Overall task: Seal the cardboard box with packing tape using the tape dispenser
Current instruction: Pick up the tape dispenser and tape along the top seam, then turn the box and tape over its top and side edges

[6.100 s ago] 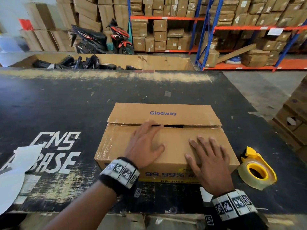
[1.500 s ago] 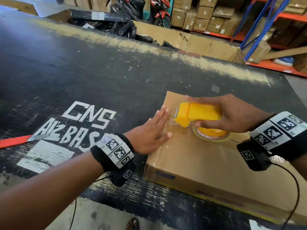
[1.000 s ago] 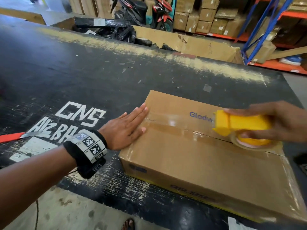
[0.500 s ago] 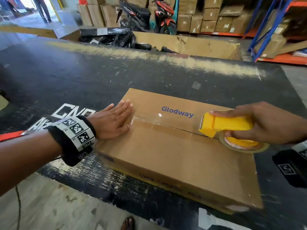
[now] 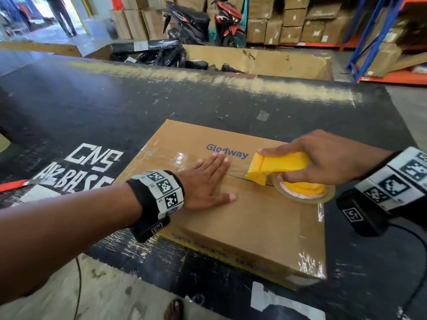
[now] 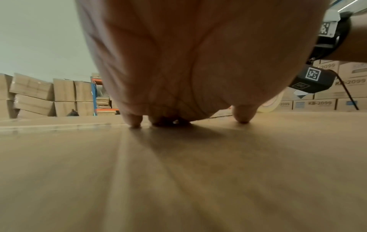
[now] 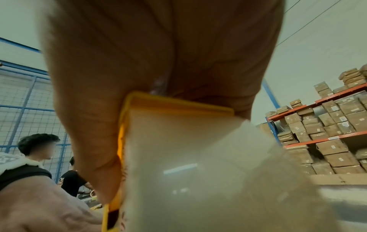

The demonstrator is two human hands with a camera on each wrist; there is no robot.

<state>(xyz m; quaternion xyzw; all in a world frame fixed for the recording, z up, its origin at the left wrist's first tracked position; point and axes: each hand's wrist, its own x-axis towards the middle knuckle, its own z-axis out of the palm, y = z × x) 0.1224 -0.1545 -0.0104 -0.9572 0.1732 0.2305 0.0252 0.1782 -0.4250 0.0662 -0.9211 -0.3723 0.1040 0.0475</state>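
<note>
A brown cardboard box (image 5: 251, 222) printed "Glodway" lies flat on the black table (image 5: 115, 107). Clear tape (image 5: 178, 158) shines along the left part of its centre seam. My left hand (image 5: 208, 181) lies flat on the seam with straight fingers, pressing on the box top (image 6: 178, 172). Just to its right, my right hand (image 5: 323, 162) grips the yellow tape dispenser (image 5: 282, 166), whose tape roll (image 5: 305, 192) rests on the box near the right end of the seam. In the right wrist view the dispenser (image 7: 178, 109) and the tape roll (image 7: 198, 172) fill the frame below my palm.
White lettering (image 5: 92, 162) and a red strip (image 5: 11, 187) mark the table left of the box. Behind the table stands a large open carton (image 5: 265, 61) with black items, then scooters (image 5: 228, 26) and shelving with boxes (image 5: 323, 24). People (image 7: 29, 157) stand in the background.
My left hand has slid from the box's left end along the taped seam to its middle. The right hand keeps the dispenser near the right end. The view shifted.
</note>
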